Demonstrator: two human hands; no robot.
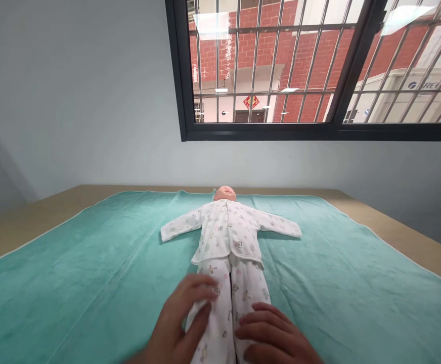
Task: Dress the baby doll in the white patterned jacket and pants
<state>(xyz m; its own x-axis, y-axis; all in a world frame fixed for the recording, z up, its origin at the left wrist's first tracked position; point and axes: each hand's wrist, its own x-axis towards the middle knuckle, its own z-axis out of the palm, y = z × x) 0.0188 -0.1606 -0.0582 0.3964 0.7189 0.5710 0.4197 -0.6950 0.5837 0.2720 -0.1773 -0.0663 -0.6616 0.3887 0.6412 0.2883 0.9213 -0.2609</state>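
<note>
A baby doll lies on its back, its head at the far end and its legs toward me. It wears a white printed jacket with both sleeves spread sideways, and matching white trousers. My left hand is over the left trouser leg, fingers curved and thumb apart, slightly blurred. Above the right trouser leg is my right hand, its fingers loosely bent and apart. Neither hand visibly grips the cloth; whether the fingertips touch it I cannot tell. The lower ends of the trousers run out of view.
Beneath the doll, a teal blanket covers most of a wooden table. The table's far edge meets a grey wall. A dark-framed window with metal bars is set in that wall.
</note>
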